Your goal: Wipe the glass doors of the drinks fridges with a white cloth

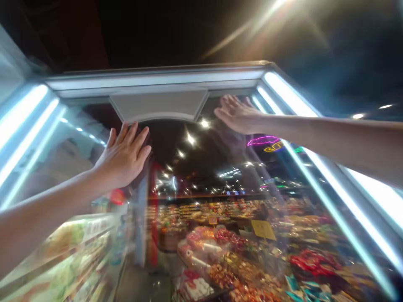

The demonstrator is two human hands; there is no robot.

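Observation:
A glass pane (pixel 195 172) with a pale top frame (pixel 163 79) stands before me, and much of the scene is blurred. Against the glass, or just in front of it, my left hand (pixel 124 155) is raised with its fingers spread. My right hand (pixel 236 113) is up near the top right corner, its fingers stretched out and nothing visible in them. Whether either palm touches the pane I cannot tell. Between the hands, at the top, a light grey panel (pixel 160 105) with a curved lower edge shows.
Bright light tubes (pixel 25 138) run down the left side, and more tubes (pixel 330 167) line the right. In or through the glass appear piles of wrapped goods (pixel 239 268), a yellow sign (pixel 263 230) and stocked shelves (pixel 72 247). Neon shapes (pixel 262 141) glow behind.

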